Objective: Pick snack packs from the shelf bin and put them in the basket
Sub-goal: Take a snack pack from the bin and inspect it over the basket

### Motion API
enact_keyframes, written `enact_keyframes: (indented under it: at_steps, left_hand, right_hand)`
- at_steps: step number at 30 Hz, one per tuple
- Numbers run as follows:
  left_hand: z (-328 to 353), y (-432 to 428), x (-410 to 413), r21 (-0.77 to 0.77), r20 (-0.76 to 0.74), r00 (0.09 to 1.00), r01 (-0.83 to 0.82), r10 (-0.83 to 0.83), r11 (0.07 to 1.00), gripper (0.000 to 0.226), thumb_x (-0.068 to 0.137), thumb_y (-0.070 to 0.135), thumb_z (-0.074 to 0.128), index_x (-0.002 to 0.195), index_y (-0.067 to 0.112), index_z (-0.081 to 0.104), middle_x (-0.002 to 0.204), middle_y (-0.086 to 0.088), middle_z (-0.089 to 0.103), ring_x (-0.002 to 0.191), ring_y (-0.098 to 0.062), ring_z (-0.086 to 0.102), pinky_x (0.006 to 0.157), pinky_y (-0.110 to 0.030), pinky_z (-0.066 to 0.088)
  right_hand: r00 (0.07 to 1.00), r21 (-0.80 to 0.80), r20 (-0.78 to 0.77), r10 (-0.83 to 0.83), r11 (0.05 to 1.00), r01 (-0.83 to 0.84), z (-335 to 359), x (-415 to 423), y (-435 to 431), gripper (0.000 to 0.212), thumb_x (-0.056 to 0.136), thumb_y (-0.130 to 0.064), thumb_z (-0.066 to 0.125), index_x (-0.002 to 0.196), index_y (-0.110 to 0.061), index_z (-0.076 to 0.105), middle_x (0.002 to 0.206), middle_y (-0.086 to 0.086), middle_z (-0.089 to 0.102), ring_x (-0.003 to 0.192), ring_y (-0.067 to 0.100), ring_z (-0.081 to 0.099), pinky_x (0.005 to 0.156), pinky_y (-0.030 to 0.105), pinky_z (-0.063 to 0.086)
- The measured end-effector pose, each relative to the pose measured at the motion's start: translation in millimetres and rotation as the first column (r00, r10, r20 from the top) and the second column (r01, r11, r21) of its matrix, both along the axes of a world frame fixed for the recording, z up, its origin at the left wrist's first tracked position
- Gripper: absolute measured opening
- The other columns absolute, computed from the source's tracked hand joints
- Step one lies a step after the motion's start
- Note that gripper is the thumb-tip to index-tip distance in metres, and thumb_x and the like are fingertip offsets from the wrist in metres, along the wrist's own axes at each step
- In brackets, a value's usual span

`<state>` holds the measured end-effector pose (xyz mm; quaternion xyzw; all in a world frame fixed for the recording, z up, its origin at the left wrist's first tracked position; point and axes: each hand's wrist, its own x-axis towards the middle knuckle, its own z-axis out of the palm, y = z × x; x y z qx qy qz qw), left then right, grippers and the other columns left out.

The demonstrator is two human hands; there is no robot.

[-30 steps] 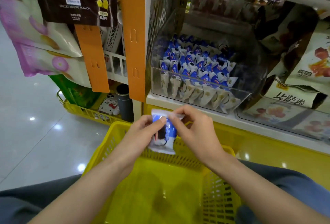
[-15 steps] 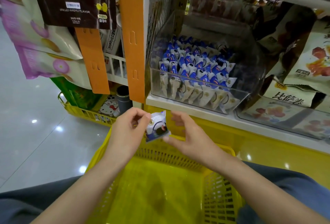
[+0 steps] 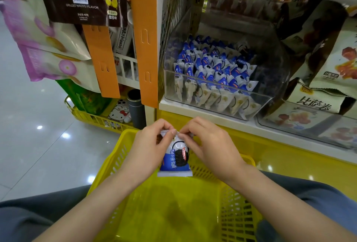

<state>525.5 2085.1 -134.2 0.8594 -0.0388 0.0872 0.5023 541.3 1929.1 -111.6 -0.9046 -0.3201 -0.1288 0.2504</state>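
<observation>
a glossy pale tiled floor [image 3: 29,154] mirrors small ceiling lights at left, beside a white shelf unit [image 3: 170,106] with a yellow base panel [image 3: 289,151], orange hanging strips [image 3: 146,48] and bagged snacks [image 3: 38,39] clipped above a low yellow crate [image 3: 90,119].

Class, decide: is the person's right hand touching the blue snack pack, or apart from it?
Touching. The head view shows the right hand pinching the top seam of the snack pack with its fingertips.
</observation>
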Motion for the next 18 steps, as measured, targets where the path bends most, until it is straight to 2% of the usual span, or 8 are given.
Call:
enact_keyframes:
  at_steps: [2, 4, 7, 9, 11, 14, 16, 18]
  left_hand:
    - [-1, -1, 1, -0.021, -0.016, 1.000, -0.019, 0.019, 1.000, 0.012, 0.089, 0.020, 0.058, 0.078, 0.025, 0.055, 0.066, 0.010, 0.057, 0.058, -0.002, 0.050, 0.052, -0.015, 0.037]
    - [-1, -1, 0, -0.044, 0.006, 0.998, -0.069, 0.069, 0.997, 0.017, 0.088, 0.017, 0.060, 0.085, 0.029, 0.048, 0.084, 0.012, 0.057, 0.077, 0.003, 0.055, 0.064, -0.011, 0.043]
    - [-2, -1, -2, 0.115, 0.116, 0.991, -0.075, 0.062, 0.991, 0.023, 0.086, 0.019, 0.061, 0.096, 0.030, 0.043, 0.095, 0.020, 0.046, 0.092, 0.003, 0.048, 0.079, -0.004, 0.036]
    - [-2, -3, -4, 0.126, 0.084, 0.996, 0.006, -0.017, 0.992, 0.027, 0.085, 0.028, 0.061, 0.105, 0.035, 0.044, 0.101, 0.023, 0.046, 0.098, 0.005, 0.047, 0.083, -0.003, 0.034]
    - [-5, -7, -7, 0.028, 0.015, 0.998, 0.064, -0.065, 0.998, 0.045, 0.082, 0.030, 0.065, 0.118, 0.039, 0.039, 0.111, 0.022, 0.047, 0.106, 0.010, 0.045, 0.085, -0.002, 0.036]
    - [-10, -15, -10, -0.070, -0.064, 0.996, 0.060, -0.065, 0.996, 0.056, 0.083, 0.022, 0.066, 0.130, 0.033, 0.037, 0.116, 0.018, 0.052, 0.106, 0.008, 0.051, 0.084, -0.007, 0.043]
    - [-11, -18, -10, -0.129, -0.117, 0.992, 0.033, -0.049, 0.991, 0.048, 0.087, 0.015, 0.061, 0.129, 0.026, 0.042, 0.108, 0.014, 0.060, 0.096, 0.006, 0.058, 0.079, -0.011, 0.047]
    - [-8, -20, -8, -0.246, -0.184, 0.983, -0.029, -0.018, 0.969, 0.041, 0.089, 0.010, 0.058, 0.125, 0.022, 0.046, 0.102, 0.008, 0.063, 0.090, 0.000, 0.061, 0.080, -0.021, 0.051]
  right_hand:
    - [0.997, 0.046, -0.068, -0.036, 0.998, 0.039, 1, 0, 1, 0.009, 0.088, -0.026, 0.060, 0.087, -0.018, 0.063, 0.084, -0.007, 0.059, 0.073, 0.006, 0.055, 0.062, 0.027, 0.048]
    - [0.976, 0.158, -0.191, -0.108, 0.977, 0.140, 0, 2, 3, 0.006, 0.088, -0.025, 0.060, 0.085, -0.020, 0.062, 0.079, -0.012, 0.058, 0.072, 0.004, 0.055, 0.062, 0.022, 0.047]
    - [0.883, 0.348, -0.420, -0.211, 0.861, 0.371, 0, 8, 5, 0.011, 0.088, -0.019, 0.059, 0.078, -0.021, 0.057, 0.069, -0.012, 0.058, 0.065, 0.002, 0.056, 0.056, 0.018, 0.050]
    - [0.777, 0.431, -0.611, -0.148, 0.761, 0.484, 1, 12, 5, 0.013, 0.089, -0.016, 0.058, 0.076, -0.018, 0.057, 0.071, -0.004, 0.061, 0.058, 0.004, 0.058, 0.050, 0.020, 0.052]
    - [0.665, 0.486, -0.747, 0.006, 0.687, 0.540, 1, 13, 7, 0.013, 0.090, -0.012, 0.056, 0.078, -0.011, 0.061, 0.074, 0.004, 0.064, 0.054, 0.005, 0.061, 0.050, 0.021, 0.053]
    - [0.563, 0.534, -0.801, 0.203, 0.668, 0.519, 0, 9, 11, 0.016, 0.092, -0.008, 0.052, 0.082, -0.002, 0.063, 0.071, 0.005, 0.064, 0.052, 0.002, 0.061, 0.052, 0.015, 0.052]
    - [0.571, 0.554, -0.785, 0.242, 0.687, 0.471, -2, 9, 12, 0.014, 0.092, -0.006, 0.052, 0.083, -0.001, 0.063, 0.072, 0.004, 0.064, 0.057, 0.001, 0.061, 0.057, 0.012, 0.051]
    - [0.647, 0.526, -0.747, 0.153, 0.732, 0.433, -4, 11, 11, 0.011, 0.090, -0.006, 0.056, 0.083, -0.010, 0.062, 0.075, 0.000, 0.064, 0.064, 0.001, 0.060, 0.065, 0.014, 0.051]
